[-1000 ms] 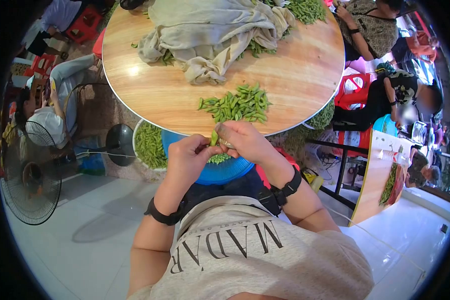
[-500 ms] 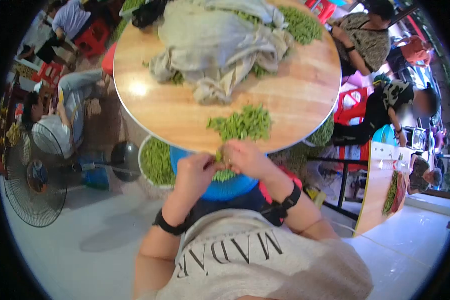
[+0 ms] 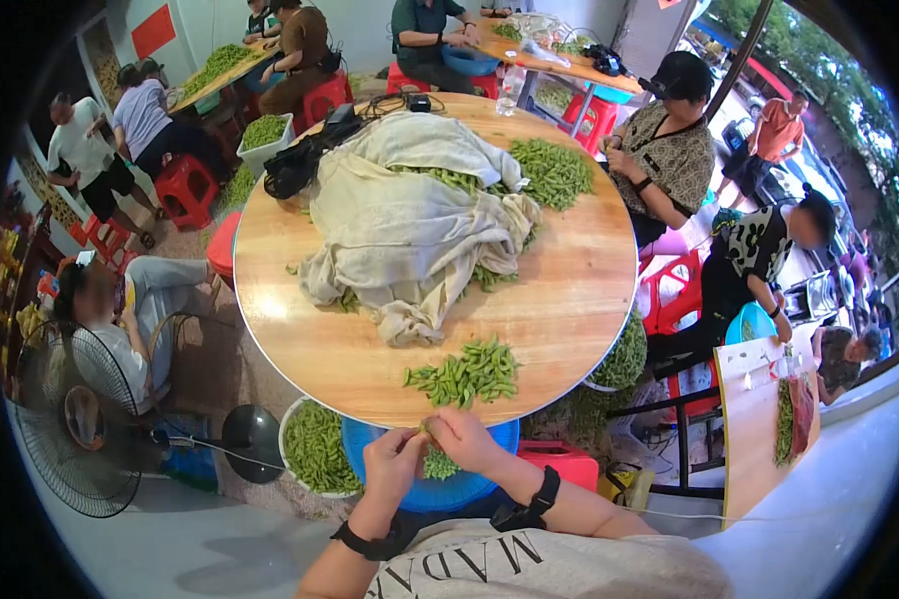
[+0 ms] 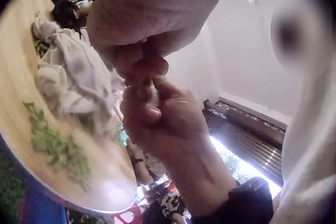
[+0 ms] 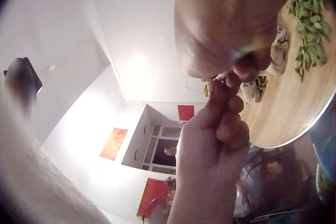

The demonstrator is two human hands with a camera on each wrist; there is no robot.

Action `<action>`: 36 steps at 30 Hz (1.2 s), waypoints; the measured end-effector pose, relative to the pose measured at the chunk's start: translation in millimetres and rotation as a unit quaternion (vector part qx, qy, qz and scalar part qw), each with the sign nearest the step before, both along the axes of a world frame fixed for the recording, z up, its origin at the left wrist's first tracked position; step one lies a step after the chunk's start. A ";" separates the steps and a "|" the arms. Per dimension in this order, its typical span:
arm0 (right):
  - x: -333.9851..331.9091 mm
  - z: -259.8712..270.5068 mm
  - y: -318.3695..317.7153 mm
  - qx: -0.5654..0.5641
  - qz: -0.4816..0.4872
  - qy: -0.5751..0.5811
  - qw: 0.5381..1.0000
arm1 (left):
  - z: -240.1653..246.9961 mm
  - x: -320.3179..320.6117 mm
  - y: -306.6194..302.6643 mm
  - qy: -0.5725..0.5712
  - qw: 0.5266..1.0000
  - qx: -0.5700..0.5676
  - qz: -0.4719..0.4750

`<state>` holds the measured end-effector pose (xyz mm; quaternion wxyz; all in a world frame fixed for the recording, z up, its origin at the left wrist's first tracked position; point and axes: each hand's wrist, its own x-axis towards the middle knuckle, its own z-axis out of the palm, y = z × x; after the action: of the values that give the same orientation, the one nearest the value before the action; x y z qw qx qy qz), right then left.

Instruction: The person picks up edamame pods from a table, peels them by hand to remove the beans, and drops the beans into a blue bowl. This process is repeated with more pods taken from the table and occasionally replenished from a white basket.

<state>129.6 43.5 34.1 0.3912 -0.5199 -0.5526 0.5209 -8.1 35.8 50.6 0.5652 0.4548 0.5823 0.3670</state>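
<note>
Both hands meet at the table's near edge, over a blue basin (image 3: 370, 449) holding shelled green beans (image 3: 440, 464). Between their fingertips is a small green pod (image 3: 425, 427), mostly covered. My left hand (image 3: 394, 467) pinches it from the left, my right hand (image 3: 466, 442) from the right. Curled fingers of the right hand (image 4: 168, 116) touch those of the left in the left wrist view; the right wrist view shows the left hand (image 5: 210, 145) below the right. A pile of green pods (image 3: 464, 372) lies on the round table (image 3: 569, 319) just beyond.
A crumpled pale cloth (image 3: 410, 220) covers more pods on the table. Left of the basin stands a white tub of pods (image 3: 318, 449), with a black fan (image 3: 80, 419) farther left. A side table (image 3: 754, 429) and seated people are at the right.
The head view has tilted up, bringing the far tables and more people into sight. The hands appear lower in the picture and are still together at the pod.
</note>
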 end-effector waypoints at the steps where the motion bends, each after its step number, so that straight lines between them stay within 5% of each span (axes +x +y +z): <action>1: -3.2 0.8 -0.5 0.028 -0.021 -0.004 0.999 | -0.1 1.3 -1.6 -0.023 1.000 0.001 0.011; 4: -6.8 -3.0 -2.9 0.099 -0.029 -0.078 0.992 | -8.0 -1.3 -1.1 -0.154 0.985 -0.067 0.050; 13: -10.0 -22.0 -13.8 0.154 0.007 -0.168 0.974 | -29.2 -8.2 -1.7 -0.249 0.948 -0.167 0.107; 16: 1.1 -21.9 -13.1 0.016 0.055 -0.060 0.997 | -30.3 -9.3 -4.9 -0.189 0.967 -0.161 0.063; 19: 13.4 -14.1 -6.7 -0.024 0.061 -0.105 0.992 | -59.8 -16.2 -18.2 0.054 0.995 0.042 -0.069; 25: 12.3 -51.8 -13.8 -0.174 0.133 -0.011 0.976 | -49.9 -29.9 -27.3 -0.106 0.977 -0.164 -0.091; 28: 8.2 -61.5 -18.0 -0.221 0.133 0.026 0.966 | -44.7 -34.9 -29.7 0.002 0.978 -0.176 -0.111; 34: 7.2 -89.0 -28.4 -0.050 0.079 -0.131 0.987 | -69.4 -38.9 -33.4 0.079 0.980 -0.170 -0.068; 36: 3.1 -72.5 -28.7 -0.082 0.114 -0.071 0.988 | -80.4 -36.7 -32.9 -0.019 0.978 -0.197 -0.059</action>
<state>132.7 14.8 -38.4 0.2454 -0.5189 -0.5903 0.5676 -44.8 2.9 -29.8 0.6753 0.3611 0.6042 0.2200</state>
